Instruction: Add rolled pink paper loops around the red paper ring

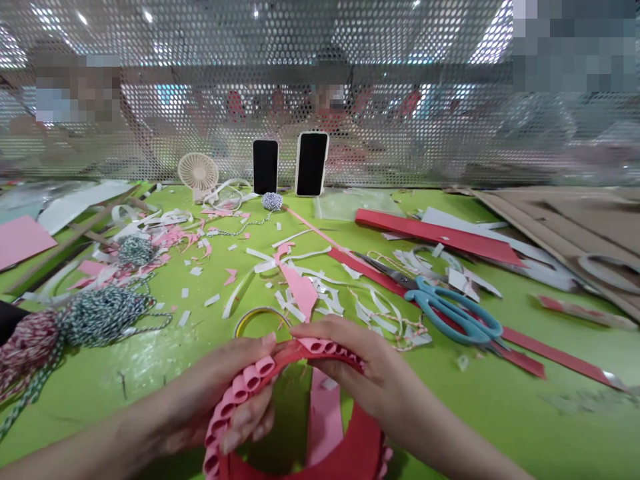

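Observation:
Between my hands is a red ring-shaped band (350, 448) edged with a row of pink rolled loops (246, 381). The fingers of my left hand (227, 383) are wrapped round its left upper side, thumb on top. My right hand (353, 363) grips the upper right part, its fingers over the loops. A stretch of bare red shows between the two hands. Through the ring's opening a pink strip (325, 417) is visible on the table. Just beyond my hands lie a roll of tape (263, 312) and a cut pink piece (299, 287).
Blue-handled scissors (453, 310) lie at right on red strips (555, 353). Yarn bundles (103, 313) sit at left among paper scraps. Two phones (311, 165) and a small fan (199, 172) stand before a perforated metal screen (400, 100). Cardboard (570, 220) lies at far right.

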`<state>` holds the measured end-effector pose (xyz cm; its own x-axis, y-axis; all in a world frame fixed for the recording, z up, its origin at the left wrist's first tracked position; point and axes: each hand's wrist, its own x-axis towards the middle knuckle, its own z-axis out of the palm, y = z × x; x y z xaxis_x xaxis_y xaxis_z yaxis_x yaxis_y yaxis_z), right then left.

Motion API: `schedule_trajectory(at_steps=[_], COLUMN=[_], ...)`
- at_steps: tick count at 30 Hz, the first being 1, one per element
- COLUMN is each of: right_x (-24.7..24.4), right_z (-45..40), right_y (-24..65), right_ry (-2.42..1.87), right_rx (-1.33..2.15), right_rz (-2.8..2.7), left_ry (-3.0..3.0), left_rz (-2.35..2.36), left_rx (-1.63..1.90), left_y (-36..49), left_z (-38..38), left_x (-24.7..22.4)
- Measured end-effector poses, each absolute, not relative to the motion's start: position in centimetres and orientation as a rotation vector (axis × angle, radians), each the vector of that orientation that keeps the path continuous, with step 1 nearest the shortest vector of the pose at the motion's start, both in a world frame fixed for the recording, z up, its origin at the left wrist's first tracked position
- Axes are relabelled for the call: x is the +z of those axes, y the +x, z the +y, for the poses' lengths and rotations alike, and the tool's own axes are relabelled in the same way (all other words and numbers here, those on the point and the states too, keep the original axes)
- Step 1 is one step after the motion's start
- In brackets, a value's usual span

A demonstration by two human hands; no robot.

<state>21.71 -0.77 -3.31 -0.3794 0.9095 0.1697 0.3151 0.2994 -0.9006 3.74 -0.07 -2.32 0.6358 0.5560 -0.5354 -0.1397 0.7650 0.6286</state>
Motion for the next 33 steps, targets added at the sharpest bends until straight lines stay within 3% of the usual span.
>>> schedule_trajectory(at_steps=[11, 26, 33], right_x=[-3.0, -3.7, -3.5], right_z=[-0.9, -0.6, -0.6], right_y=[21.6, 21.9, 21.9], right_ry=[-1.166, -1.222, -1.294], right_rx=[1.07, 1.298, 1.255], right_rz=[-1.9, -1.674, -1.704], left_ry=[0.635, 0.609, 0.787], left_rz=[0.902, 0.78, 0.881], left_rx=[0.377, 0.637, 0.448], left_y=[3.4, 3.3, 2.9], left_z=[-0.1, 0.4, 1.0], left_x=[-2.2, -2.2, -2.3])
